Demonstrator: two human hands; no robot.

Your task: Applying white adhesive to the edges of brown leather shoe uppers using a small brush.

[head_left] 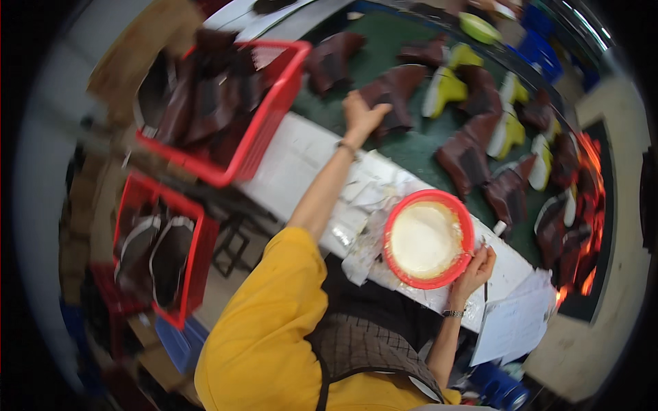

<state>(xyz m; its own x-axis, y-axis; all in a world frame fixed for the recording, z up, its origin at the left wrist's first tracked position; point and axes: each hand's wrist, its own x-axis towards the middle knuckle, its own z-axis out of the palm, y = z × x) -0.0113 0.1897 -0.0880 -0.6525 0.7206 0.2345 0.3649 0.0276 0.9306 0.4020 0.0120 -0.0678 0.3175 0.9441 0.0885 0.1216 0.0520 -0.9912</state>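
My left hand (363, 116) reaches forward to a dark red-brown leather boot upper (399, 85) on the green surface. Its thumb and fingers close on the upper's near edge. Close to my body is a round red bowl (468, 226) holding a creamy off-white liquid (425, 240). My right hand (478, 268) is at the bowl's right side, fingers curled together by the rim. What they grip, if anything, is too small and blurred to tell. More boot uppers (466, 154) and several yellow-green and white shoe-shaped pieces (445, 89) lie beyond.
A large red basket (274, 103) full of boot uppers stands at the left, and a second red basket (199, 267) sits lower. The green conveyor-like surface (380, 34) runs to an orange-glowing opening (593, 205) at the right. Written papers (514, 318) hang at the white ledge (281, 164).
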